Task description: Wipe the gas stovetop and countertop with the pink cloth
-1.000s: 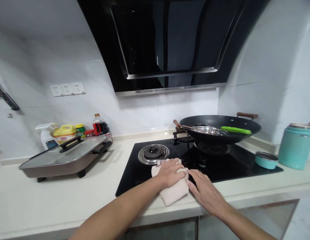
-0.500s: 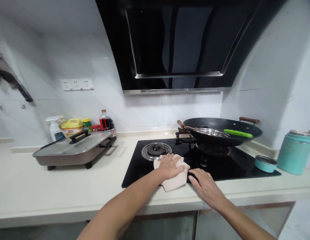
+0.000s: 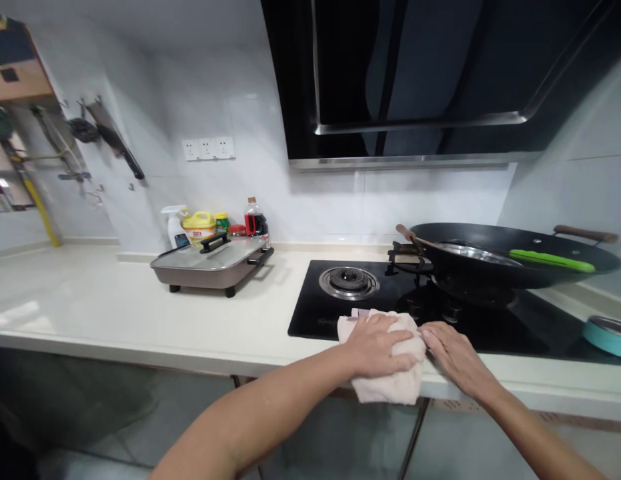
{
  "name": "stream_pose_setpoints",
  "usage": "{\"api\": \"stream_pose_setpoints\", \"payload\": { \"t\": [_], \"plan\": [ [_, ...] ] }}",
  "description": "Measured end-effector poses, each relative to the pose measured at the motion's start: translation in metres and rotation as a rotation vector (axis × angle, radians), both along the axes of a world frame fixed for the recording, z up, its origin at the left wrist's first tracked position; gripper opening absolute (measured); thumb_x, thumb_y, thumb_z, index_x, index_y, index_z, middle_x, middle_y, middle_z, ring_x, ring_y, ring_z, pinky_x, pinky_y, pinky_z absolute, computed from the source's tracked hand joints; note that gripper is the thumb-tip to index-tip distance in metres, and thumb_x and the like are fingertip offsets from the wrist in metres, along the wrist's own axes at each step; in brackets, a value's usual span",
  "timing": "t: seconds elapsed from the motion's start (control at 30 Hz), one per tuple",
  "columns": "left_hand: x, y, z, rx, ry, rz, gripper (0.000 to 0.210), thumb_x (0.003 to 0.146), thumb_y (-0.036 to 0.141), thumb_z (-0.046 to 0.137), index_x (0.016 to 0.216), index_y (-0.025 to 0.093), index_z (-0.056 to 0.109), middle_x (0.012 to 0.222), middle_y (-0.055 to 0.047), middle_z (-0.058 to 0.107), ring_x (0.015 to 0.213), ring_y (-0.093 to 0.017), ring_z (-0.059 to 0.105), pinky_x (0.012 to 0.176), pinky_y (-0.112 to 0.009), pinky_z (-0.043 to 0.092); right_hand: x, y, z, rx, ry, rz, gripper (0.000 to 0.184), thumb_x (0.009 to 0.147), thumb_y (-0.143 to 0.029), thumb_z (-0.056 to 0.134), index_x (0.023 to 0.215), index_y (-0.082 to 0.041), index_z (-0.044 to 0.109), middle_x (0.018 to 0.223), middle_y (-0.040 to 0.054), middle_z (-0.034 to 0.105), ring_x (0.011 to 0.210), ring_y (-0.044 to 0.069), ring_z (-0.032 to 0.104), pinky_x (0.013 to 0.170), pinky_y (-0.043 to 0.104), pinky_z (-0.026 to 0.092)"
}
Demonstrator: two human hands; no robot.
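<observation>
A pale pink cloth [image 3: 387,390] lies bunched over the front edge of the black gas hob [image 3: 310,313], and part of it hangs down past the counter edge. Pressing on it from above, my left hand [image 3: 380,347] holds it under the palm, thumb apart from the fingers. My right hand [image 3: 455,353] rests at the hob's front edge, fingers stretched out, fingertips touching the cloth's right side. Behind the cloth is the left burner [image 3: 349,283]. A control knob [image 3: 451,312] stands just beyond my right hand.
A large black wok [image 3: 490,277] with a green-handled utensil [image 3: 553,260] sits on the right burner. A turquoise round container [image 3: 607,337] is at the right. Left of the hob stands a lidded electric pan [image 3: 205,277], with bottles behind it. The range hood [image 3: 415,80] hangs above.
The view has swung left. Both hands and the cloth have come nearer, toward the hob's front edge, and the cloth now droops over the counter edge.
</observation>
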State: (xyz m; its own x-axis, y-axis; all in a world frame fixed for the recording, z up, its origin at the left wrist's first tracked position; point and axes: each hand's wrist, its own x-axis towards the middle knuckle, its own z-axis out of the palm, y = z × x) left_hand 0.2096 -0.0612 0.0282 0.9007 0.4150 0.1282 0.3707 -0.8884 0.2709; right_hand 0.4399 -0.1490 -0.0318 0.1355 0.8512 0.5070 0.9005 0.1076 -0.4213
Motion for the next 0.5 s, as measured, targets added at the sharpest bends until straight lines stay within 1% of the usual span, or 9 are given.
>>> {"api": "stream_pose_setpoints", "payload": {
  "t": [0.1,0.2,0.3,0.33,0.4,0.43,0.47,0.5],
  "plan": [
    [-0.007,0.007,0.003,-0.021,0.015,0.035,0.071,0.097,0.075,0.042,0.157,0.037,0.046,0.173,-0.006,0.028,0.158,-0.036,0.023,0.125,-0.064,0.013,-0.001,-0.001,0.001,-0.019,-0.023,-0.013,0.048,0.106,-0.056,0.031,0.105,-0.030,0.071,0.121,0.0057,0.072,0.114,0.026,0.065,0.100,0.046,0.046],
    [-0.018,0.011,0.007,-0.016,0.042,0.071,0.068,0.101,0.071,0.037,0.158,0.034,0.044,0.173,-0.008,0.027,0.159,-0.036,0.021,0.125,-0.065,0.012,-0.003,-0.001,0.003,-0.001,-0.056,-0.041,0.048,0.105,-0.057,0.033,0.108,-0.028,0.070,0.122,0.0082,0.072,0.116,0.028,0.064,0.099,0.047,0.046],
    [-0.030,0.005,0.016,0.017,0.109,0.106,0.065,0.105,0.065,0.035,0.158,0.030,0.044,0.173,-0.011,0.027,0.158,-0.039,0.021,0.124,-0.068,0.014,-0.007,-0.001,0.004,0.000,-0.062,-0.059,0.048,0.103,-0.058,0.035,0.114,-0.025,0.069,0.121,0.0095,0.072,0.117,0.029,0.064,0.099,0.048,0.045],
    [-0.034,-0.001,0.022,0.050,0.126,0.108,0.062,0.106,0.062,0.036,0.157,0.029,0.045,0.171,-0.012,0.030,0.157,-0.040,0.023,0.123,-0.068,0.016,-0.007,-0.001,0.005,-0.003,-0.058,-0.062,0.048,0.103,-0.057,0.035,0.115,-0.025,0.068,0.121,0.0095,0.072,0.118,0.029,0.064,0.099,0.047,0.045],
    [-0.044,-0.024,0.041,0.130,0.119,0.057,0.055,0.108,0.052,0.034,0.153,0.026,0.051,0.163,-0.014,0.044,0.151,-0.040,0.035,0.122,-0.066,0.021,-0.008,-0.001,0.005,0.001,-0.059,-0.066,0.047,0.104,-0.056,0.034,0.114,-0.025,0.069,0.121,0.0092,0.072,0.116,0.028,0.064,0.098,0.047,0.045],
    [-0.050,-0.040,0.054,0.162,0.093,-0.002,0.052,0.109,0.046,0.030,0.150,0.025,0.055,0.153,-0.013,0.054,0.144,-0.037,0.044,0.121,-0.063,0.025,-0.009,-0.002,0.006,0.008,-0.065,-0.070,0.047,0.104,-0.055,0.034,0.113,-0.026,0.069,0.120,0.0090,0.073,0.116,0.028,0.064,0.098,0.046,0.045],
    [-0.056,-0.059,0.069,0.160,0.060,-0.085,0.052,0.111,0.042,0.024,0.147,0.026,0.058,0.141,-0.012,0.063,0.134,-0.033,0.055,0.121,-0.059,0.029,-0.009,-0.002,0.006,0.015,-0.074,-0.072,0.046,0.105,-0.054,0.034,0.113,-0.026,0.069,0.119,0.0088,0.073,0.115,0.027,0.065,0.098,0.046,0.045],
    [-0.063,-0.078,0.084,0.124,0.051,-0.176,0.054,0.111,0.041,0.019,0.144,0.029,0.060,0.127,-0.010,0.070,0.122,-0.030,0.062,0.118,-0.055,0.035,-0.009,-0.002,0.007,0.021,-0.084,-0.076,0.046,0.105,-0.053,0.034,0.112,-0.026,0.070,0.119,0.0089,0.073,0.115,0.027,0.065,0.098,0.046,0.045]
  ]
}}
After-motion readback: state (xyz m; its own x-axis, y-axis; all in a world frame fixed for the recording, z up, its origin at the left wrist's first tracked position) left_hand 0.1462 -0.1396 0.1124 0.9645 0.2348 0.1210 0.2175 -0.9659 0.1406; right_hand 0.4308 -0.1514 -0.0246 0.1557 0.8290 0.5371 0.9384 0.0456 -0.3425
